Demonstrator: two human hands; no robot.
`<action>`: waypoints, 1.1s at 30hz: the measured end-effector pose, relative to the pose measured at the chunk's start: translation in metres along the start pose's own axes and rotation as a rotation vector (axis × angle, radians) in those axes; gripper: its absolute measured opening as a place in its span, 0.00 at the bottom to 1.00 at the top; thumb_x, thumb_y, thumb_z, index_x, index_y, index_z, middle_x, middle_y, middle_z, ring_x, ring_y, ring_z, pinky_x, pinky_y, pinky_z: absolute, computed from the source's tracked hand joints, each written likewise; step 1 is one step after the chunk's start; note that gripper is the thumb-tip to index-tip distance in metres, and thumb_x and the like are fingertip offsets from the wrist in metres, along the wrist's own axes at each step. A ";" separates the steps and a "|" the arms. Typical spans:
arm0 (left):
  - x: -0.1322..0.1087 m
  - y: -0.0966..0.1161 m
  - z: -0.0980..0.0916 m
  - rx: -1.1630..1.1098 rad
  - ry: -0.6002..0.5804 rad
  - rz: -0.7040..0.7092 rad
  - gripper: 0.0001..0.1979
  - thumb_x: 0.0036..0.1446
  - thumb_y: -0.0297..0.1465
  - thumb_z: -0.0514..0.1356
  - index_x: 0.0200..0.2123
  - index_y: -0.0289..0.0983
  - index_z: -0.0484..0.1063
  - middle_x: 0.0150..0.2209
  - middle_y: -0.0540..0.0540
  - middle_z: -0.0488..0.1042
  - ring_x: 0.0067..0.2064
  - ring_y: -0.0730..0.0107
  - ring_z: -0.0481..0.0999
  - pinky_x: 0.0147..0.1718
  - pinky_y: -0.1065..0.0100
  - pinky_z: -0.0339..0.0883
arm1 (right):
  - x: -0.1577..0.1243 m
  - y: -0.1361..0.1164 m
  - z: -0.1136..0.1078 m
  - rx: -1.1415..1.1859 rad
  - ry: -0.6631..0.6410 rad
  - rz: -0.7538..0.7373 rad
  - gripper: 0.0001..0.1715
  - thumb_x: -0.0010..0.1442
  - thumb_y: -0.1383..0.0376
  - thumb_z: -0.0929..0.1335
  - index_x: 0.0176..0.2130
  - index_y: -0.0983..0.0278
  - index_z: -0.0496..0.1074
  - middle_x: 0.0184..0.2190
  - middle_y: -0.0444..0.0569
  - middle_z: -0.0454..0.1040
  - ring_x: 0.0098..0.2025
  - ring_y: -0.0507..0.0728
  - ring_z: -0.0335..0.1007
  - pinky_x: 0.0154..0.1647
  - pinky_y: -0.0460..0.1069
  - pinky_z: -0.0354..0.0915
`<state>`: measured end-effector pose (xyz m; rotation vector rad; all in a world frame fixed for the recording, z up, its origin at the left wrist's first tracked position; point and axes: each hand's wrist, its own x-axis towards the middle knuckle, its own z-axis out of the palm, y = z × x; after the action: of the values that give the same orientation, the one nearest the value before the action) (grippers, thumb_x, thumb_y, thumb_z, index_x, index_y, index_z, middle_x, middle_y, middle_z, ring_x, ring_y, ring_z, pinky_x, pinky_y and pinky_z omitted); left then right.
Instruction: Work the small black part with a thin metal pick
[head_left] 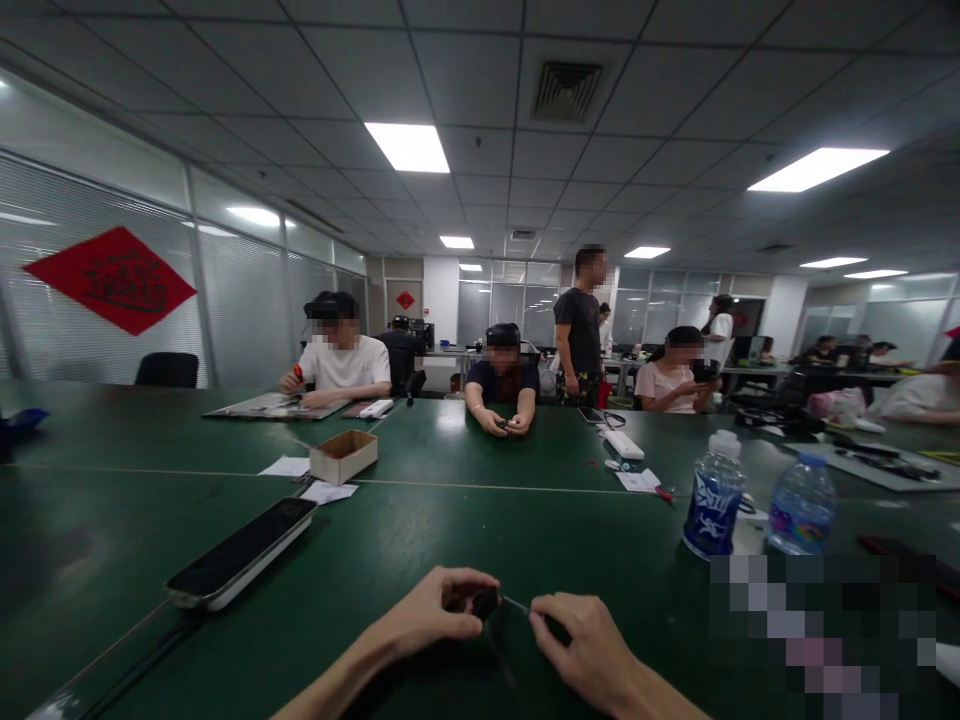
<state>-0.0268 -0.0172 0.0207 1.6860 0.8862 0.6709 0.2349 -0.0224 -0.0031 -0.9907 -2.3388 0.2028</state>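
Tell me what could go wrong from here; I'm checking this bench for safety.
The small dark part in the left hand could slip and be hard to spot on the dark green table. The thin wire reaching the right hand might spring loose. The water bottle nearby might tip if bumped.

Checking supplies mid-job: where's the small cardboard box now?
In the head view, the small cardboard box sits left of centre on the green table, far beyond the left hand, with loose white paper in front of it.
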 end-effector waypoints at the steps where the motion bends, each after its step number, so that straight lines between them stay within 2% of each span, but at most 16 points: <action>1: 0.000 -0.001 0.000 -0.006 0.001 0.006 0.33 0.43 0.41 0.65 0.54 0.36 0.66 0.49 0.41 0.71 0.51 0.53 0.67 0.52 0.56 0.58 | 0.000 0.000 0.000 0.001 0.004 -0.005 0.12 0.64 0.64 0.60 0.37 0.61 0.71 0.28 0.44 0.71 0.29 0.52 0.67 0.33 0.45 0.58; 8: 0.003 -0.009 0.004 -0.054 0.024 0.048 0.33 0.44 0.40 0.64 0.54 0.35 0.65 0.50 0.39 0.70 0.52 0.53 0.67 0.53 0.54 0.56 | -0.004 0.004 0.006 -0.015 0.014 -0.058 0.11 0.63 0.64 0.61 0.38 0.61 0.72 0.28 0.45 0.72 0.30 0.52 0.68 0.34 0.45 0.59; 13: 0.004 -0.010 0.008 -0.052 0.091 0.094 0.30 0.45 0.38 0.64 0.53 0.35 0.66 0.49 0.40 0.71 0.49 0.55 0.69 0.51 0.55 0.58 | -0.005 -0.001 0.000 -0.008 -0.019 -0.082 0.11 0.63 0.64 0.61 0.39 0.61 0.72 0.29 0.44 0.73 0.30 0.52 0.69 0.34 0.45 0.60; 18: -0.006 0.000 0.023 -0.064 0.173 0.117 0.28 0.47 0.36 0.64 0.52 0.34 0.67 0.49 0.39 0.71 0.47 0.57 0.69 0.49 0.57 0.60 | -0.005 -0.010 -0.010 -0.038 -0.015 -0.038 0.13 0.64 0.63 0.60 0.40 0.63 0.73 0.31 0.46 0.74 0.31 0.52 0.69 0.35 0.45 0.61; 23: -0.020 0.015 0.037 -0.095 0.189 0.082 0.29 0.46 0.35 0.64 0.53 0.35 0.67 0.49 0.40 0.70 0.49 0.57 0.68 0.51 0.58 0.58 | -0.006 -0.011 -0.011 -0.032 -0.029 -0.020 0.13 0.64 0.61 0.61 0.38 0.63 0.74 0.31 0.46 0.75 0.31 0.52 0.70 0.35 0.45 0.62; 27: -0.020 0.018 0.034 -0.103 0.199 0.070 0.29 0.47 0.35 0.64 0.53 0.35 0.67 0.49 0.39 0.70 0.49 0.57 0.68 0.50 0.57 0.58 | -0.005 -0.006 -0.010 0.003 -0.017 -0.015 0.14 0.65 0.62 0.60 0.40 0.64 0.73 0.32 0.46 0.75 0.31 0.51 0.70 0.35 0.45 0.63; 33: -0.011 0.005 0.023 -0.100 0.134 -0.004 0.31 0.46 0.35 0.65 0.55 0.36 0.65 0.51 0.40 0.69 0.49 0.57 0.68 0.50 0.57 0.58 | -0.002 0.001 -0.005 0.067 -0.037 -0.039 0.12 0.64 0.63 0.61 0.40 0.62 0.73 0.32 0.45 0.74 0.31 0.52 0.70 0.35 0.45 0.63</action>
<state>-0.0142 -0.0398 0.0187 1.5634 0.9346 0.8203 0.2390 -0.0236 0.0001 -0.9156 -2.3667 0.2842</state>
